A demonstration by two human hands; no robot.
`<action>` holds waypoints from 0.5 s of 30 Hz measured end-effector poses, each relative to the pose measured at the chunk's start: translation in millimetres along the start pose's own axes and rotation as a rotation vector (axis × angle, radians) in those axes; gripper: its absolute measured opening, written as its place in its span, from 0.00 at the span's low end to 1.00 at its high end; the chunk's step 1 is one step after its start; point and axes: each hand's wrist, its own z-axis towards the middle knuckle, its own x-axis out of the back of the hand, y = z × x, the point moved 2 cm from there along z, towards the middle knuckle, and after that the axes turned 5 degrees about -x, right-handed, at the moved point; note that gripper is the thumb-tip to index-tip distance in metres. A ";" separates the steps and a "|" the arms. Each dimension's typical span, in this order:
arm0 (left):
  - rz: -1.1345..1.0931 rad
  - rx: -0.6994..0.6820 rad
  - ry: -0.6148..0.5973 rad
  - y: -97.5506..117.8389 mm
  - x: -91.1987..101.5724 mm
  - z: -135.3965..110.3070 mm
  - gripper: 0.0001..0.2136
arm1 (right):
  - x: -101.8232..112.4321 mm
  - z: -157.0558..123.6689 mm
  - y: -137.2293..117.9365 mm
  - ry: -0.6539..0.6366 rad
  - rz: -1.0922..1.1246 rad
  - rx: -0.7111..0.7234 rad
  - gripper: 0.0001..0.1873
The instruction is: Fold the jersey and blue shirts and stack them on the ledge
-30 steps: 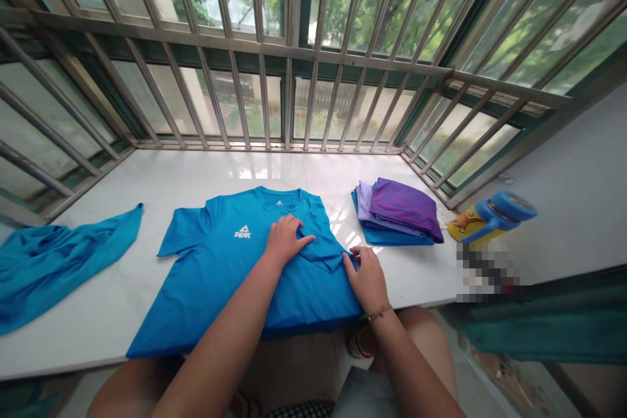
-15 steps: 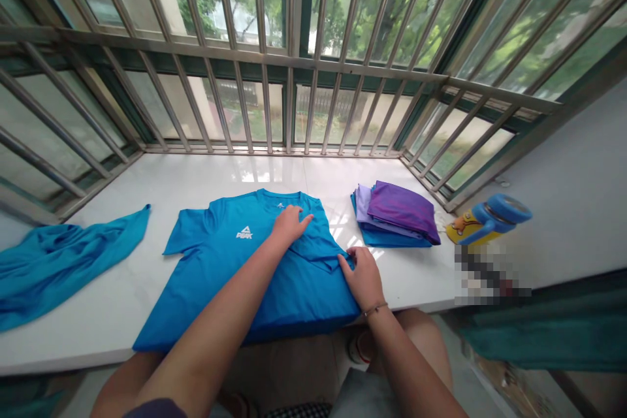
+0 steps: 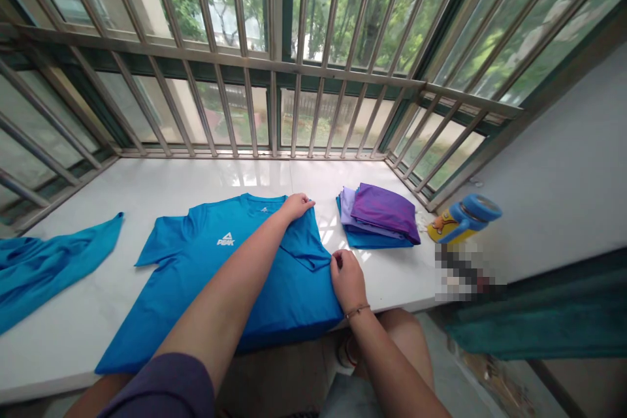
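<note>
From the head camera, a blue T-shirt (image 3: 245, 294) lies flat and face up on a white stone windowsill (image 3: 98, 353), its collar toward the window and its lower edge close to the sill's front edge. A white PEAK logo (image 3: 225, 240) shows on the chest. The shirt's far-right side is folded inward, with the doubled cloth forming a flap (image 3: 306, 245) beside the collar. The left hand (image 3: 298, 206) lies on the shoulder near the collar, fingers pressed together and bent over the fold; whether it pinches the cloth, I cannot tell. The right hand (image 3: 347, 279) is at the folded side edge, its fingers curled and pinching the cloth. A thin bracelet (image 3: 356, 311) circles the right wrist, and a purple sleeve (image 3: 166, 388) covers the upper left arm. To the left of the shirt, a crumpled blue garment (image 3: 39, 277) lies on the sill, well apart from both hands. To the right, just beyond the right hand, sits a folded stack of clothes (image 3: 377, 217) in purple, lilac and blue. Farther right lies a blue-and-yellow object (image 3: 465, 219), too unclear to name, above a pixelated patch (image 3: 465, 271). Steel window bars (image 3: 220, 59) rise behind the sill, with trees (image 3: 343, 0) beyond the glass.
</note>
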 end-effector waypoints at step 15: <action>0.238 -0.317 -0.013 10.6 -21.7 -37.2 0.13 | 1.9 -1.5 -6.1 -0.099 0.005 0.115 0.18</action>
